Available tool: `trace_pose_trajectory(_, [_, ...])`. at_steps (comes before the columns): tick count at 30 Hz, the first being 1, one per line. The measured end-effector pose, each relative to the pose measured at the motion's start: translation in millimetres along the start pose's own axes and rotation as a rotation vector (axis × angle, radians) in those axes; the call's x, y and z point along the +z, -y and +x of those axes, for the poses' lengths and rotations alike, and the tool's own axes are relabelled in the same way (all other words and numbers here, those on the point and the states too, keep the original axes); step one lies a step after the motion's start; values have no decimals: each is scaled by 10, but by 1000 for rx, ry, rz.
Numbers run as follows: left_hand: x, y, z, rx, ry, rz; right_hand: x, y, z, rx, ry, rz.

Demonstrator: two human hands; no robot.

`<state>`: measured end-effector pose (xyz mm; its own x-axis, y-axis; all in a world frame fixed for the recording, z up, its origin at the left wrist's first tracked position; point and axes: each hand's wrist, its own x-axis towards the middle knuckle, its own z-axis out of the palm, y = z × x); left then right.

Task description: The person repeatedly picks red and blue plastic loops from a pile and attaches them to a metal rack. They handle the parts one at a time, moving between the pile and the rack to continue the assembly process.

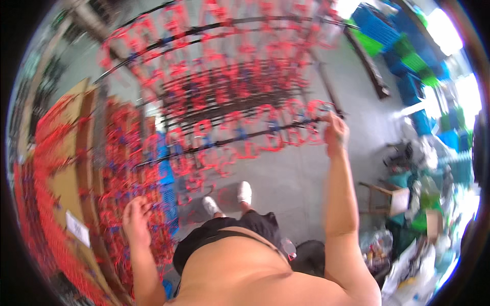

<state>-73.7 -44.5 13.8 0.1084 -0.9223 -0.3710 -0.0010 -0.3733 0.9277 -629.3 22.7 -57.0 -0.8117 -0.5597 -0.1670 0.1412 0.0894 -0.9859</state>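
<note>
My right hand (pixel 337 135) is raised at the right end of a thin dark rod (pixel 232 140), its fingers closed there. A row of red looped pieces (pixel 265 115) with small blue parts hangs along this rod; blur hides their exact kind. The rod slants down toward the left, and its left end is apart from my left hand. My left hand (pixel 137 223) is lower down on the left, fingers loosely curled and apart, with nothing visible in them. It is in front of a dense mass of red and blue pieces (pixel 115 153).
A rack with more dark rods (pixel 219 25) of red pieces stands ahead. Cardboard (pixel 64 148) and hanging red pieces line the left. Blue and green crates (pixel 375 25) are stacked at the right, above a small stool (pixel 398 200) and bags (pixel 408 265). A blue crate (pixel 168 204) stands left of my feet.
</note>
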Motion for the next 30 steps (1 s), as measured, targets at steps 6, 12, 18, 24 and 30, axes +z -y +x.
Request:
trace_pose_trajectory(6, [-341, -149, 85, 358, -243, 242, -570, -593, 341, -93, -93, 146])
trace_pose_trajectory(12, [-1553, -862, 332, 639, -997, 875, -353, -601, 334, -108, -42, 78])
trace_pose_trajectory(18, [-2034, -1110, 407, -63, -965, 1128, -416, -449, -40, -464, -223, -45])
trace_pose_trajectory(24, [-1941, -1147, 541, -204, -1000, 1163, -272, -271, -675, -895, -249, -107])
trace_pose_trajectory(30, [-1808, -1194, 457, -46, -1002, 981, 450, 255, -1300, -862, 161, -245])
